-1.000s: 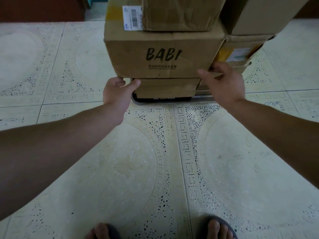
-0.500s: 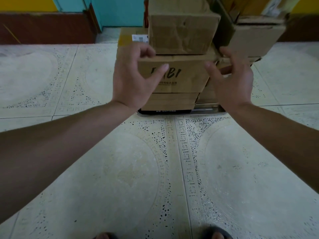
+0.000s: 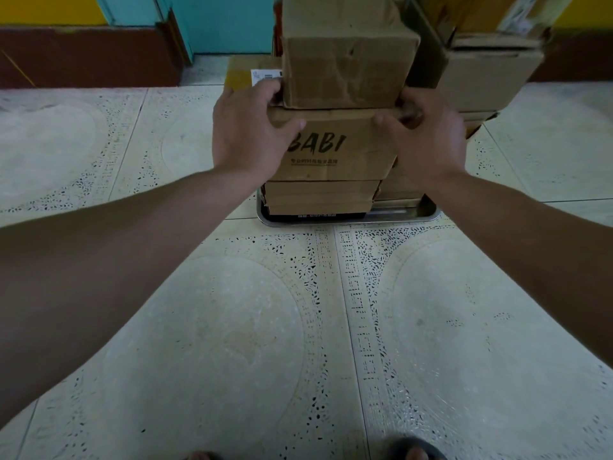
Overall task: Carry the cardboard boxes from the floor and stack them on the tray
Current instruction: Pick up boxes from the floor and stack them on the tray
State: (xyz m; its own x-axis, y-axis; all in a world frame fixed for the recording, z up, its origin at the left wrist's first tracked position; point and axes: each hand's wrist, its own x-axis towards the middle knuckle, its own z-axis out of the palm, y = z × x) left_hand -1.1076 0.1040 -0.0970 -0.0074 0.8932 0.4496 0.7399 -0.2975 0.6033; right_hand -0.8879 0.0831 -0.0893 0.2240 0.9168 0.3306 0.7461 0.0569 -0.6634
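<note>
1. The tiled floor [image 3: 232,327] fills most of my view, and both forearms reach across it to the boxes.
2. The BABI box [image 3: 331,151] sits mid-stack, straight ahead, on a flatter box [image 3: 318,197].
3. A plain creased box [image 3: 348,68] rests on top of the BABI box and blocks my view past it.
4. A second pile of boxes [image 3: 487,78] stands just to the right, touching the stack.
5. The metal tray [image 3: 398,215] lies on the floor under both piles, with only its near rim showing.
6. My left hand [image 3: 252,127] grips the BABI box's upper left corner. The thumb lies on its front face, and the fingers curl over its top edge beside the plain box.
7. My right hand [image 3: 428,134] grips the upper right corner the same way, its fingertips tucked in at the seam.
8. A white label [image 3: 265,74] shows just above the left fingers.
</note>
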